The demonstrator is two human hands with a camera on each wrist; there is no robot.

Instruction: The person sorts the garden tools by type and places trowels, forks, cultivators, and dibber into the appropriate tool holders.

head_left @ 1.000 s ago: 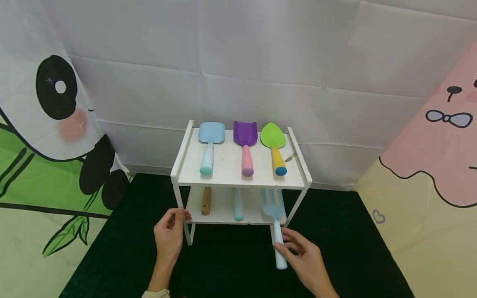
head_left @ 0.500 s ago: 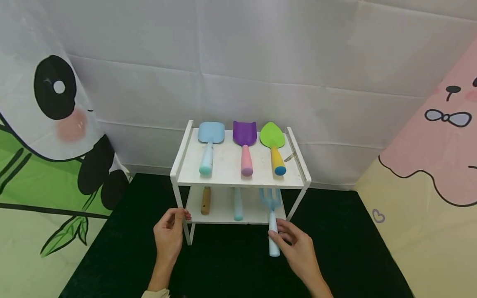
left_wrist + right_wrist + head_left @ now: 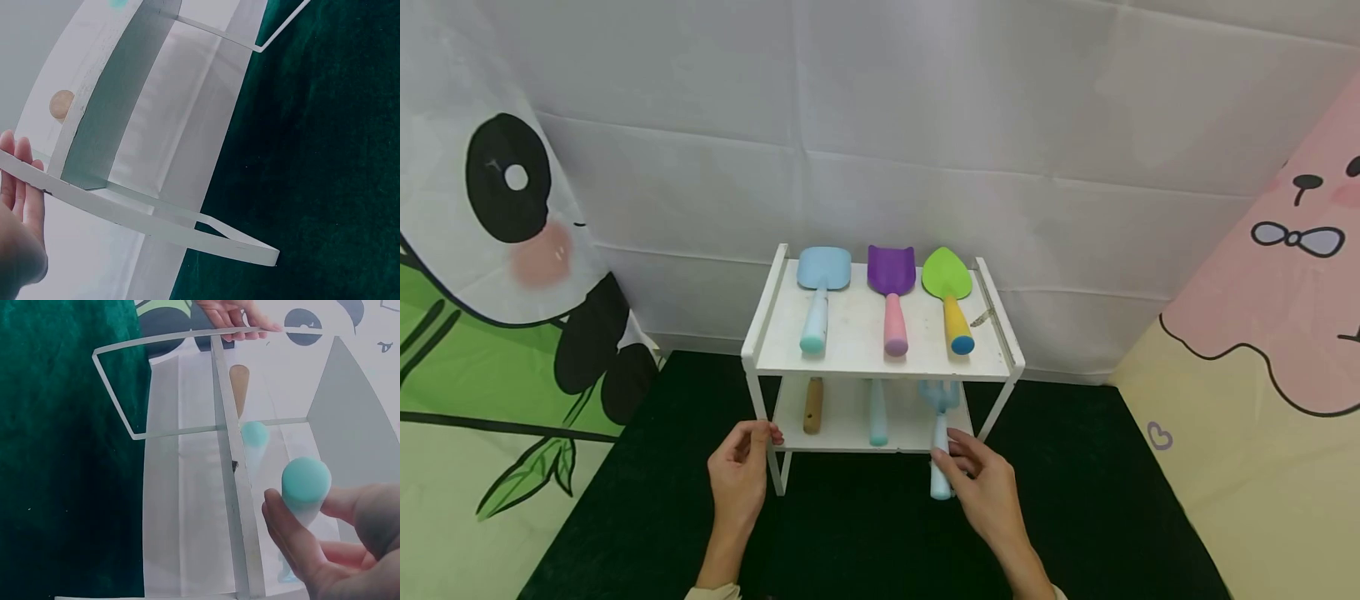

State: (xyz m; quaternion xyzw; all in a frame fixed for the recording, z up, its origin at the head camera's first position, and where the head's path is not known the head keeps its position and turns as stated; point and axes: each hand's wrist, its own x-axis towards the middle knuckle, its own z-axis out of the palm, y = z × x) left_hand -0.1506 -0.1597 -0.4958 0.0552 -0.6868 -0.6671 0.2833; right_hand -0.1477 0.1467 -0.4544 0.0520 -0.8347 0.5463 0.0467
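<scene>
My right hand (image 3: 983,483) pinches the pale blue handle of a toy garden fork (image 3: 941,450) between thumb and fingers. The fork's tines reach in over the right part of the lower shelf, partly hidden under the upper board. In the right wrist view the handle's turquoise end (image 3: 305,480) faces the camera. My left hand (image 3: 742,467) holds the front left leg of the white two-tier rack (image 3: 883,372); in the left wrist view its fingers (image 3: 24,181) wrap behind the leg. On the lower shelf lie a wooden handle (image 3: 813,406) and a turquoise handle (image 3: 878,414), their heads hidden.
On the upper shelf lie a blue shovel (image 3: 823,271), a purple shovel (image 3: 892,271) with pink handle, and a green trowel (image 3: 947,273) with yellow handle. The rack stands on dark green cloth (image 3: 850,533), before a pale fabric wall (image 3: 880,125).
My right hand has moved the fork forward and slightly left, so its tines go deeper under the upper board. The left hand stays on the rack leg.
</scene>
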